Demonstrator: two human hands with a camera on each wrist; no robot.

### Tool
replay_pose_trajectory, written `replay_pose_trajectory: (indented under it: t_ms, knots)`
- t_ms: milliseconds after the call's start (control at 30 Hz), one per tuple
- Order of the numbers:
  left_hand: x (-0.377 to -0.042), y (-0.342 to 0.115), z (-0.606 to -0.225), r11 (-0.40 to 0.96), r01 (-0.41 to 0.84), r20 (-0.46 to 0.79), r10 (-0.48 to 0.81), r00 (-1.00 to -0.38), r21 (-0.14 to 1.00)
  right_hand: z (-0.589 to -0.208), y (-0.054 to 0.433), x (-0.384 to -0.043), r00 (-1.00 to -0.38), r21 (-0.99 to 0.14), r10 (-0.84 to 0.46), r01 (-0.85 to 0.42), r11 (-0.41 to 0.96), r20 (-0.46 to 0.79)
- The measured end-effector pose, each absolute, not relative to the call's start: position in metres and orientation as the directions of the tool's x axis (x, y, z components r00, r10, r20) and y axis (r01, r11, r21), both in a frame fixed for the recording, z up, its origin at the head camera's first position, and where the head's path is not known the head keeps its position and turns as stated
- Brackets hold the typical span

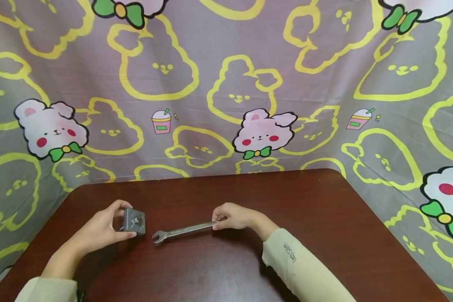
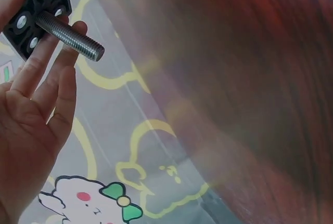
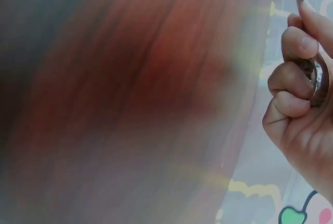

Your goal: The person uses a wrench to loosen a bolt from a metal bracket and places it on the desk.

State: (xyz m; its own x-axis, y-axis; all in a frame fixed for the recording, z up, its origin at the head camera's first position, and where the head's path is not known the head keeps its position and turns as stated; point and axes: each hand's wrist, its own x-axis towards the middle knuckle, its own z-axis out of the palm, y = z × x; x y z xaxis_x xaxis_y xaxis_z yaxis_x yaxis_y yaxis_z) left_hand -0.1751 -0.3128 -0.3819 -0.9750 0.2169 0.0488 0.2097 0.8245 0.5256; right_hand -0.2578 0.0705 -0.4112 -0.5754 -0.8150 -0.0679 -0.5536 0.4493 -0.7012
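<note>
My left hand [image 1: 98,230] grips a dark square plate [image 1: 130,221] by its edges, thumb on one side and fingers on the other. From the plate's underside sticks a thick threaded rod [image 2: 73,37], with several bright screw heads around it in the left wrist view. Over the table's middle, my right hand [image 1: 234,216] holds a combination wrench [image 1: 188,230] near its ring end. The wrench's open-end jaw points left toward the plate, a short gap apart from it. In the right wrist view, fingers curl around the ring end [image 3: 320,81].
Below both hands lies a dark reddish-brown table [image 1: 196,268] with rounded far corners. A curtain [image 1: 204,105] printed with cartoon bears and rabbits surrounds it at the back and sides.
</note>
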Motion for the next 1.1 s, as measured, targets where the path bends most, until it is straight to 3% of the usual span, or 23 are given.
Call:
replay_pose_trajectory:
  t_ms: [600, 833, 1100]
  knots:
    - [-0.167, -0.27, -0.36, 0.765, 0.319, 0.211, 0.24, -0.948, 0.559, -0.408, 0.138, -0.247, -0.687, -0.823, -0.714, -0.479, 0.305, 0.135]
    - [-0.166, -0.241, -0.351, 0.721, 0.383, 0.26, 0.282, -0.923, 0.577, -0.397, 0.16, -0.237, -0.736, -0.839, -0.663, -0.443, 0.314, 0.14]
    - [-0.161, -0.211, -0.349, 0.685, 0.445, 0.32, 0.312, -0.895, 0.577, -0.4, 0.169, -0.225, -0.748, -0.85, -0.647, -0.432, 0.302, 0.15]
